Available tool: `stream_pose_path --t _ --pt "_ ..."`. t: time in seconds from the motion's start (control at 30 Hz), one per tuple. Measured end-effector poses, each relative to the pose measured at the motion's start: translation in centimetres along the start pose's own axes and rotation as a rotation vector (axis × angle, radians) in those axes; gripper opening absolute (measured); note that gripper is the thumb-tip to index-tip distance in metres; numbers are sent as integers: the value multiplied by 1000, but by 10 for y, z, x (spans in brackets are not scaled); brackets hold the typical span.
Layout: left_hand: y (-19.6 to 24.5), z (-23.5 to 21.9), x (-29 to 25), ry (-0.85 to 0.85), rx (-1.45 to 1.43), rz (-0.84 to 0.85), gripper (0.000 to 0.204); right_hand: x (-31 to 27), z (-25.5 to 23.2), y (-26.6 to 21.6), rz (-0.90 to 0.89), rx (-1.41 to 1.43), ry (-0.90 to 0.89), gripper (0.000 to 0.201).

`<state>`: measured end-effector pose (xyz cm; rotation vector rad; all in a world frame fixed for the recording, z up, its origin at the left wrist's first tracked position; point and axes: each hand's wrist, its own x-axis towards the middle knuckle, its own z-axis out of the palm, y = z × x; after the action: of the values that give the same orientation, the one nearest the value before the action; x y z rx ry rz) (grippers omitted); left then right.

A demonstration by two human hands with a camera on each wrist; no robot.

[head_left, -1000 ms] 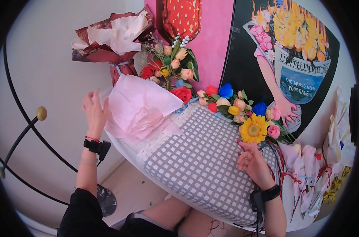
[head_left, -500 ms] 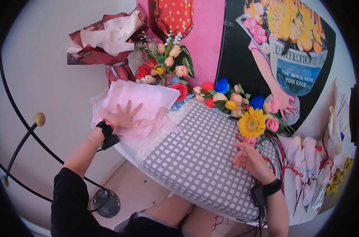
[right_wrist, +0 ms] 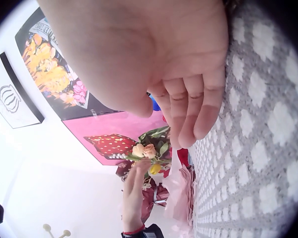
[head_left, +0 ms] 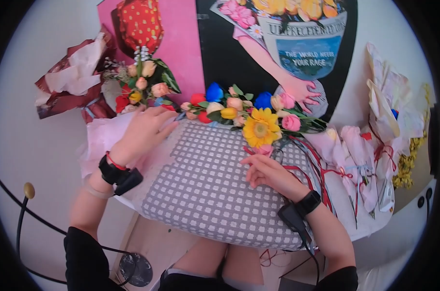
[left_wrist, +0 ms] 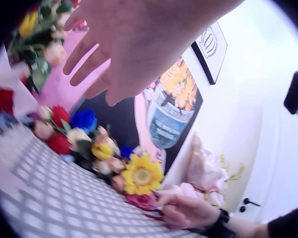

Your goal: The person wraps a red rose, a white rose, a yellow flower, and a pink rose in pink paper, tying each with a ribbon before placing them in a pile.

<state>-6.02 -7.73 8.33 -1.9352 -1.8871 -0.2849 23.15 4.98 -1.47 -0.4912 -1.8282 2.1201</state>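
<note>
My left hand (head_left: 143, 133) is raised over the pink wrapping paper (head_left: 98, 138), its fingers stretched toward the bunch of roses and greenery (head_left: 149, 85) at the back. In the left wrist view nothing lies in its palm (left_wrist: 154, 34). My right hand (head_left: 273, 177) hovers low over the grey-and-white checked cloth (head_left: 200, 194), with loosely bent fingers around nothing. Just beyond its fingertips are a pink flower (head_left: 262, 150) and a sunflower (head_left: 261, 128). The right wrist view shows its bare palm (right_wrist: 154, 44) close to the cloth.
Tulips and roses, among them a blue rose (head_left: 214, 92), line the back edge. A maroon-wrapped bouquet (head_left: 77, 77) leans at the left. Red ribbons (head_left: 309, 165) trail at the right beside small wrapped flowers (head_left: 358, 150). A black metal stand (head_left: 19, 223) is at the left.
My left hand came from the paper's left side, lay spread on it, then lifted and moved right toward the roses. The head view has turned right. My right hand keeps nearly the same place.
</note>
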Motion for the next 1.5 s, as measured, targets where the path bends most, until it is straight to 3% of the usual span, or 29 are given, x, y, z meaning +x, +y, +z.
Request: stream_pose_path --t 0.1,0.17,0.23,0.3,0.33,0.4,0.5,0.63,0.67,0.77,0.87,0.93,1.0,1.07,1.13,1.23,1.27,1.3,1.33,1.4,1.43,1.5 --pt "56 32 42 -21 -611 127 23 -5 1 -3 2 -12 15 31" --pt "93 65 59 -202 -840 102 25 -3 0 -2 -17 23 20 29" --pt "124 86 71 -207 -961 237 28 1 -7 5 -25 62 42 29" --pt "137 107 84 -384 -1244 165 32 4 -12 9 -43 164 102 27" --pt "135 116 83 -379 -1250 167 32 5 -11 9 -39 157 105 27" --pt "138 132 80 -498 -1624 6 34 5 -9 8 -38 153 150 27" --pt "138 150 75 -403 -1777 44 31 6 -9 6 -24 120 107 27" --pt "129 146 71 -497 -1774 -37 32 6 -8 5 -19 80 110 28" --pt "130 142 71 -443 -1752 -58 29 4 -6 3 -11 63 100 27" --pt "126 154 73 -396 -1818 -14 25 0 -4 -19 -173 22 89 26" --pt "127 159 72 -414 -1831 76 37 -10 -3 -53 -330 -26 103 27" --pt "127 150 72 -374 -1999 -104 40 -20 -13 -72 -377 -100 202 29" --pt "127 145 72 -374 -1982 -124 45 -37 -30 -90 -370 -211 342 29" --pt "123 142 72 -354 -1957 -153 50 -64 -47 -110 -264 -577 495 29" --pt "120 140 73 -468 -1938 -164 62 -92 -82 -119 -67 -983 620 28" --pt "121 138 73 -525 -1871 -113 69 -141 -136 -99 244 -1399 780 26" --pt "121 138 74 -520 -1877 -105 69 -153 -141 -90 338 -1349 849 24" --pt "121 139 74 -524 -1874 -102 69 -166 -152 -74 296 -1538 952 24" --pt "121 140 74 -528 -1870 -100 70 -174 -153 -66 293 -1545 955 24" --pt "120 146 76 -538 -1866 -79 69 -184 -156 -55 516 -1483 1150 23" --pt "119 147 75 -558 -1858 -66 69 -188 -161 -51 511 -1487 1152 23" --pt "119 142 73 -559 -1851 -68 68 -193 -167 -44 415 -1772 1154 22"
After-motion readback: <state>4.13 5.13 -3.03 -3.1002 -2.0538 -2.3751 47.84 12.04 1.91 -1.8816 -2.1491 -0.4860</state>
